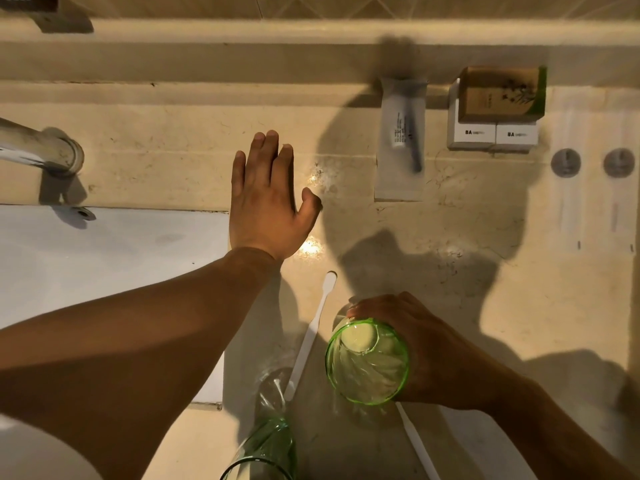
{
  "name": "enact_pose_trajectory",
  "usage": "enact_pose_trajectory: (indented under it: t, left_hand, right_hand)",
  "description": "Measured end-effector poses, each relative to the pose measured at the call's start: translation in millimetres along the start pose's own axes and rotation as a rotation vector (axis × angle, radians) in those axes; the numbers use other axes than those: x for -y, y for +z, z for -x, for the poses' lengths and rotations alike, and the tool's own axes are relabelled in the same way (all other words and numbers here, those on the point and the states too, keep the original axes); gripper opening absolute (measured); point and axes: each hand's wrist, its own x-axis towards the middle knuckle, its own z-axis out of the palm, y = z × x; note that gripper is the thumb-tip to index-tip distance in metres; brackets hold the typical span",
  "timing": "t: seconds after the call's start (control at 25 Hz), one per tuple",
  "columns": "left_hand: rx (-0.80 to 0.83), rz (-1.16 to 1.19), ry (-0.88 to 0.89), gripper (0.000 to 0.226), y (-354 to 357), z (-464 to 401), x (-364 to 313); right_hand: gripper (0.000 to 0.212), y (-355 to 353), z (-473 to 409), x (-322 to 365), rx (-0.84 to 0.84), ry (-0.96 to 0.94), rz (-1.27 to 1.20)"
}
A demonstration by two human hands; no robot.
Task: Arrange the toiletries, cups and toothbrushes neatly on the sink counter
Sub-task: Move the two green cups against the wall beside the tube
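My right hand (426, 344) grips a green glass cup (367, 362) from its right side, near the counter's front. A second green glass cup (266, 445) lies tipped at the bottom edge, with a white toothbrush (311, 334) resting against it. Another white toothbrush (415, 441) runs under my right wrist. My left hand (266, 199) hovers flat and open over the beige counter (485, 271), holding nothing. At the back stand a white sachet kit (400, 140) and a brown box (500, 95) on two white boxes (491, 135).
The white sink basin (104, 258) lies to the left, with the faucet base (59, 154) behind it. Two round grey discs (592, 162) sit at the far right. A raised ledge (311, 32) runs along the back wall.
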Motion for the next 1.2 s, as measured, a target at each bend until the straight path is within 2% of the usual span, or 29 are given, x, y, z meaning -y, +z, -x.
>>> enact_pose_trajectory:
  t: [0.2,0.4,0.56,0.8,1.2]
  left_hand:
    - [0.015,-0.003,0.000,0.065,0.2,-0.1,-1.9]
    - [0.021,-0.016,0.003,0.058,-2.4,0.4,-2.4]
    - [0.017,-0.027,-0.002,0.058,0.1,-0.2,-1.9]
    - [0.027,-0.052,0.005,0.061,1.7,-0.5,-0.1]
    - [0.027,-0.042,0.004,0.060,4.5,-0.3,2.6]
  right_hand:
    - [0.088,-25.6,-21.5,3.9,-0.134,-0.003,-0.071]
    - [0.087,-50.2,-81.4,14.1,-0.565,-0.010,-0.154]
    - [0.083,-66.4,-142.2,19.2,-0.794,0.039,-0.227]
    - [0.086,-74.9,-194.2,18.7,-0.860,0.096,-0.116]
    - [0.083,-75.6,-207.1,14.7,-0.943,0.141,-0.130]
